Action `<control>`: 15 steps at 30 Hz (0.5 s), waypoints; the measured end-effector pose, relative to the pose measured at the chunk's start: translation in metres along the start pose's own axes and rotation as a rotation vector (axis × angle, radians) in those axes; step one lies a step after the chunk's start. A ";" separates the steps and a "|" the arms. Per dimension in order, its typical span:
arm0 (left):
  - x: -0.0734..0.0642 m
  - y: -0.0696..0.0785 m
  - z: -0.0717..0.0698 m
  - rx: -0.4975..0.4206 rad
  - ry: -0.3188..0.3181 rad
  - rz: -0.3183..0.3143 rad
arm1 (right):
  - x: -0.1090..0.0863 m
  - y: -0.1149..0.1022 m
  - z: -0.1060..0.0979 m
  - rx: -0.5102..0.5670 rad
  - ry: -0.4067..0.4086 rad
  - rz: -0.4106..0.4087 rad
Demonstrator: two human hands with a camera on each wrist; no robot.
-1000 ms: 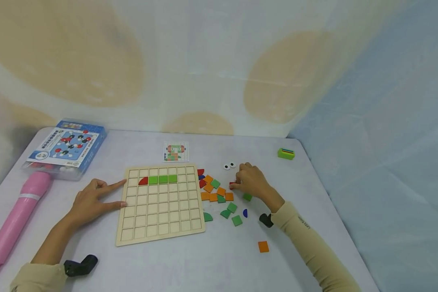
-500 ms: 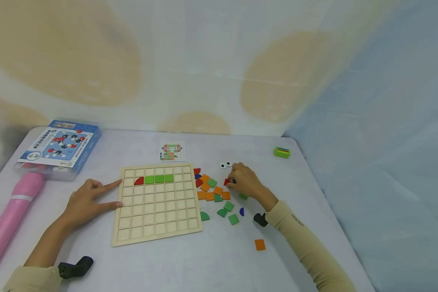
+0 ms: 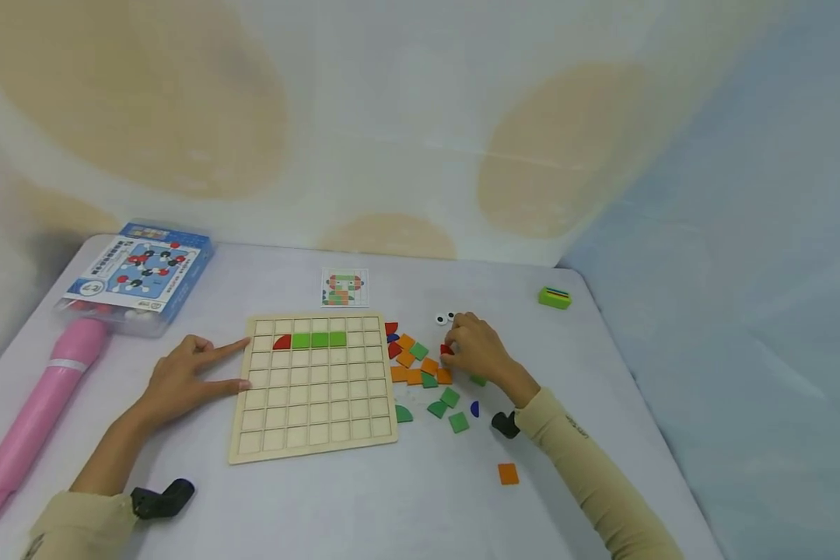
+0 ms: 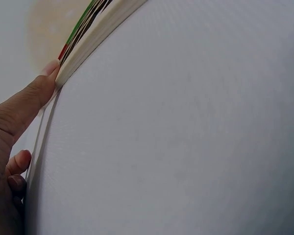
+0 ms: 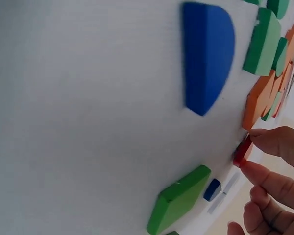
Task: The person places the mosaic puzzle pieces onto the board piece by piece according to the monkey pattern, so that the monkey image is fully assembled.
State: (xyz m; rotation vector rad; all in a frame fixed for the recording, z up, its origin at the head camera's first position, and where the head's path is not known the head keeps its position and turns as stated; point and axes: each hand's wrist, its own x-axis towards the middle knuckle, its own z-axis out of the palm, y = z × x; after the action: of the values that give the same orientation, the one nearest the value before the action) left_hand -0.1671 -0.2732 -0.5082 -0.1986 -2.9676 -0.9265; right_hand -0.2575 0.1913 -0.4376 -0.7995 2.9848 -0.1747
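My left hand (image 3: 180,383) lies at the left edge of a wooden grid board (image 3: 315,447), index finger and thumb spread and touching its rim. In the left wrist view the thumb (image 4: 32,98) presses the board's edge (image 4: 95,41). A red quarter-round piece (image 3: 282,342) and a row of green squares (image 3: 320,340) sit in the second row of cells. To the right of the board, my right hand (image 3: 481,348) pinches a small red piece (image 5: 243,151) between thumb and index finger, close over the table; its full shape is hidden.
Loose orange, green, red and blue pieces lie between board and right hand, an orange square (image 3: 508,474) nearer me. Behind are a pattern card (image 3: 345,288), two eye pieces (image 3: 441,319) and a green block (image 3: 554,298). A boxed set (image 3: 140,272) and pink microphone-shaped object (image 3: 42,420) lie left.
The head view has shifted slightly. The right hand has moved the red piece a little away from me and left, beside the orange pieces. The left hand stays at the board's edge.
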 end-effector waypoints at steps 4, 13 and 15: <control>0.004 0.004 0.000 0.005 -0.016 -0.007 | 0.005 -0.004 -0.005 0.024 0.028 -0.008; 0.002 0.006 -0.003 0.009 -0.015 -0.025 | 0.041 -0.061 -0.006 0.065 0.028 -0.154; 0.001 0.006 -0.003 0.009 -0.014 -0.026 | 0.050 -0.075 -0.003 0.044 0.026 -0.190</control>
State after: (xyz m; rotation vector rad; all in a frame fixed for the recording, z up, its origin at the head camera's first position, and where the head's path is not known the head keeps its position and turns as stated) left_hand -0.1675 -0.2703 -0.5022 -0.1674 -2.9932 -0.9176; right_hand -0.2636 0.1025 -0.4261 -1.0827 2.9142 -0.2580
